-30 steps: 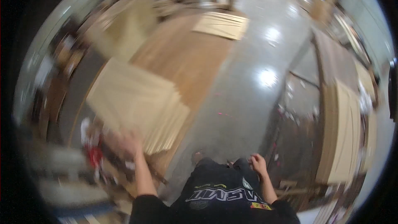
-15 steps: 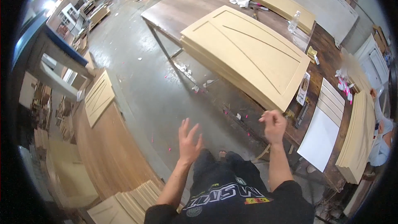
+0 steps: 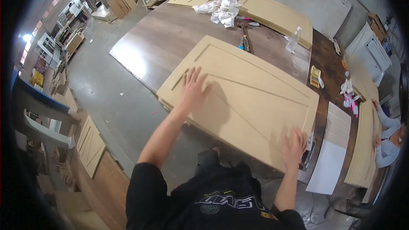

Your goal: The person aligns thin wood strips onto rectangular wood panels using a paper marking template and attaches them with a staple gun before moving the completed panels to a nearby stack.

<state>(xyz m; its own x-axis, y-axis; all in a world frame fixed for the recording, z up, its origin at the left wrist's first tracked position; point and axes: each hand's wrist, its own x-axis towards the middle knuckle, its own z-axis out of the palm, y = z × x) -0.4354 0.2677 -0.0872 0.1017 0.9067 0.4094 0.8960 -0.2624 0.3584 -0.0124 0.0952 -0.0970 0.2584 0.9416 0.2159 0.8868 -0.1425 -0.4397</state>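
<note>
A beige cabinet door panel (image 3: 243, 102) with grooves in its face tops a stack on the brown worktable (image 3: 140, 55). Over its left part is my left hand (image 3: 194, 90), fingers spread and its shadow falling on the panel. My right hand (image 3: 294, 147) is at the panel's near right corner, fingers apart and slightly bent. Neither hand grips anything; whether the fingertips touch the surface I cannot tell.
Behind the panel lie a hammer (image 3: 244, 40), crumpled white plastic (image 3: 223, 10), a clear bottle (image 3: 294, 40) and more panels (image 3: 277, 15). A white sheet (image 3: 330, 153) lies at right, beside another panel stack (image 3: 362, 145) and a person (image 3: 387, 138). A low brown table (image 3: 102, 187) stands at left.
Both hands have moved from in front of the table to the top panel, the left one farther forward. My body has come closer to the table, and the view has shifted.
</note>
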